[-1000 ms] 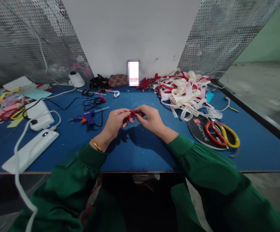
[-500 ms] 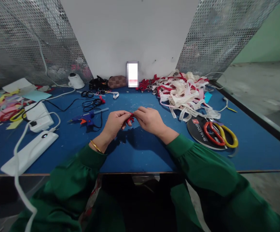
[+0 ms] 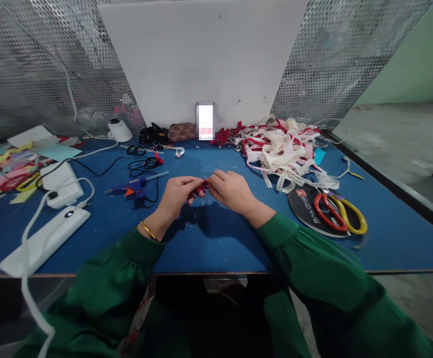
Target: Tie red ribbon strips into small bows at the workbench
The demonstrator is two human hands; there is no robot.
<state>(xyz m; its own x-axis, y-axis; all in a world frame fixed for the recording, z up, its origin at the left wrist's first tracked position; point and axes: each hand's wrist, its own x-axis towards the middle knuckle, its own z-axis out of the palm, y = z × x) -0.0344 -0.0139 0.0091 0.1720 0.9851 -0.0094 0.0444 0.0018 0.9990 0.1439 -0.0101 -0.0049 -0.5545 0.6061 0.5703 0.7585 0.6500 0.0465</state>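
Observation:
A small red ribbon piece [image 3: 200, 189], partly covered by fingers, is held above the middle of the blue table [image 3: 216, 248]. My left hand [image 3: 178, 195] pinches it from the left with thumb and forefinger. From the right, my right hand [image 3: 231, 191] closes its fingertips on the same piece; the fingers hide its exact shape. To the left of my left hand lies a blue glue gun [image 3: 136, 186] with an orange trigger and a glue stick poking out of its back.
Ribbon strips [image 3: 279, 149] are heaped at the back right. Red-and-yellow-handled scissors [image 3: 330, 213] lie on a black round pad [image 3: 301, 206]. A phone [image 3: 205, 122] leans on the white board. At left are a power strip [image 3: 62, 184], a white power bank [image 3: 47, 241], cables and coloured scraps [image 3: 11, 171].
The view has tilted slightly, so the table things appear a little lower. Both hands remain together at the red ribbon piece, with only slight finger movement.

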